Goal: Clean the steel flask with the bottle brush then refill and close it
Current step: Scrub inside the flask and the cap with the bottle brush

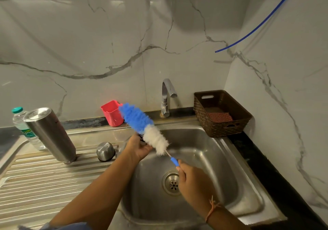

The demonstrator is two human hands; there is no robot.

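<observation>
Forearms reach up from the bottom edge of the frame over the steel sink (209, 146); the right grip (193, 180), at lower centre just above the drain (172, 182), is pressed round the blue end of the bottle brush (142, 123), pinching the handle so that the head points up and left. The left grip (140, 147), at centre, curls its fingers under the white bristles, touching them; this looks like steadying or wringing the head, and holding it over the basin would let drips fall there rather than on the counter (262, 160).

At left of the frame the steel flask (50, 133) stands on the ribbed drainboard (44, 180), well apart from both grips; it seems to be set mouth down, probably to drain, though the rim is hidden. Its steel cap (105, 151) sits just right of it, off the flask, so closing is not yet done. A plastic water bottle (23, 126) stands behind the flask at far left, likely kept near for the refill.

Behind the brush is a red plastic cup (112, 113); the tap (167, 96) stands at centre; a brown woven basket (221, 112) holding a checked cloth (220, 117) sits at right.
</observation>
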